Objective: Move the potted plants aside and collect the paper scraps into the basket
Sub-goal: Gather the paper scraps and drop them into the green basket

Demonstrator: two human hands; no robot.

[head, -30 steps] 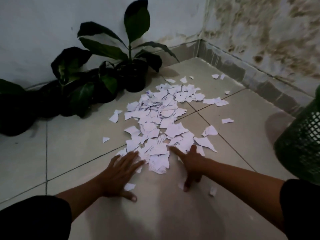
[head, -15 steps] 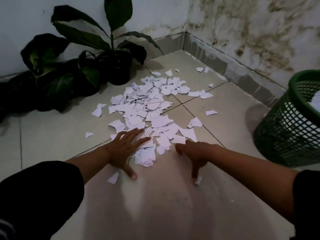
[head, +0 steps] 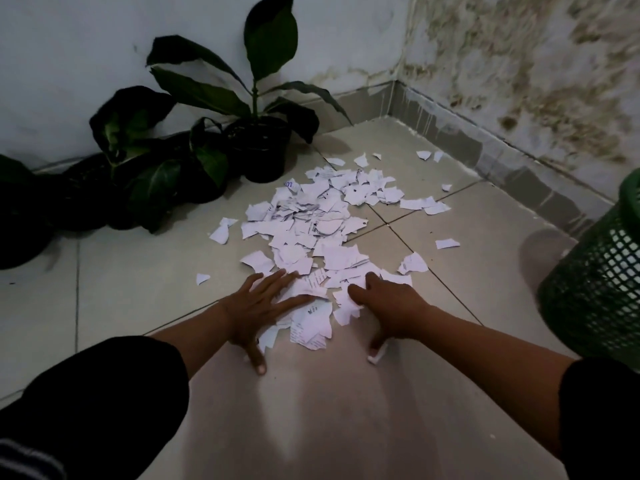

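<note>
A pile of torn white paper scraps [head: 311, 230] lies spread on the tiled floor. My left hand [head: 259, 306] rests flat on the pile's near left edge, fingers spread. My right hand [head: 388, 306] presses on the near right edge, fingers apart and curved down, with a small scrap by its thumb. Neither hand holds anything. A tall potted plant [head: 259, 147] in a black pot stands against the left wall, with darker potted plants [head: 145, 174] beside it. The green mesh basket [head: 599, 278] stands at the right edge, partly cut off.
Stray scraps [head: 446, 243] lie scattered toward the corner and the basket. A stained wall [head: 519, 64] and grey skirting [head: 485, 147] close off the right side. Another dark pot [head: 17, 220] sits at the far left. Bare tiles [head: 311, 410] stretch in front of me.
Both hands have pushed slightly further onto the near edge of the pile, bunching scraps between them. The view has shifted, so the basket sits further right.
</note>
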